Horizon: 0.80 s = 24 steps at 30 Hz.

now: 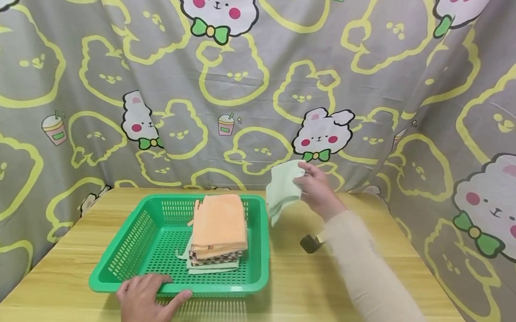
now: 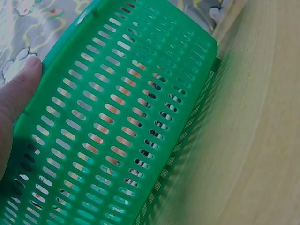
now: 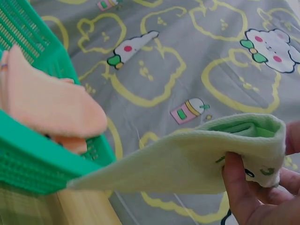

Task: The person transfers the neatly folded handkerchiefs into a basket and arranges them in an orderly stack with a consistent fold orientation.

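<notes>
A green plastic basket (image 1: 143, 233) with slotted walls stands on the table. My left hand (image 1: 144, 301) grips its near rim, fingers over the edge and thumb along the outside; the left wrist view shows the thumb (image 2: 23, 84) against the basket wall. Inside, toward the right, lies a stack of folded towels (image 1: 221, 221), an orange one on top, with checked and pale ones beneath. My right hand (image 1: 319, 188) is raised beyond the basket's right side, pinching a folded pale green towel (image 3: 187, 164) at one end. The towel's other end hangs loose.
A small black object (image 1: 309, 244) lies on the wooden table (image 1: 320, 297) under my right forearm; its kind is unclear. A grey curtain (image 1: 261, 116) with bunny prints rises behind the table and along both sides.
</notes>
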### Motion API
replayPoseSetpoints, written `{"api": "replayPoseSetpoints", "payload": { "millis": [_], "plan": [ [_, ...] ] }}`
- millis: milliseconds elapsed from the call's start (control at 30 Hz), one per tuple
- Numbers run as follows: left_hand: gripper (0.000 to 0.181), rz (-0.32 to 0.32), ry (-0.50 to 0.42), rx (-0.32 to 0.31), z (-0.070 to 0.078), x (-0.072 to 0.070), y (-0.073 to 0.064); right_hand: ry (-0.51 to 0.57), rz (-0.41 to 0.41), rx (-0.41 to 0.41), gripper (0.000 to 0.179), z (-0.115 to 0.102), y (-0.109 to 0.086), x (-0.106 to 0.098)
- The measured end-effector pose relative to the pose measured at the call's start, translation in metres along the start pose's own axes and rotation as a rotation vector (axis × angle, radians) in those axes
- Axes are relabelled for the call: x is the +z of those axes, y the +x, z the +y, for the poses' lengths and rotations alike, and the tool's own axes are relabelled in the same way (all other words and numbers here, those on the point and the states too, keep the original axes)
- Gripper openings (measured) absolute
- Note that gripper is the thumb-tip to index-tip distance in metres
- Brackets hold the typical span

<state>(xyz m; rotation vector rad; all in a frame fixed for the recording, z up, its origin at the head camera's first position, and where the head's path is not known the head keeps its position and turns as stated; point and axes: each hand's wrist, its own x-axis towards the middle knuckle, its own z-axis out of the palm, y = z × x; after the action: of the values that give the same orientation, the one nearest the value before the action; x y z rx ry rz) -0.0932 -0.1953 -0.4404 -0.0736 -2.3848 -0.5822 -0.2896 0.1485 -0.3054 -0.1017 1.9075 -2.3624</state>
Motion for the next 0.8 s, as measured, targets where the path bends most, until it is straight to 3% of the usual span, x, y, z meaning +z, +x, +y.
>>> {"api": "replayPoseSetpoints", "payload": {
  "millis": [800],
  "plan": [
    [0.047,0.016,-0.001,0.004,-0.002,0.001,-0.001,0.085,-0.095,-0.003,0.063,0.009,-0.002,0.075]
  ]
}}
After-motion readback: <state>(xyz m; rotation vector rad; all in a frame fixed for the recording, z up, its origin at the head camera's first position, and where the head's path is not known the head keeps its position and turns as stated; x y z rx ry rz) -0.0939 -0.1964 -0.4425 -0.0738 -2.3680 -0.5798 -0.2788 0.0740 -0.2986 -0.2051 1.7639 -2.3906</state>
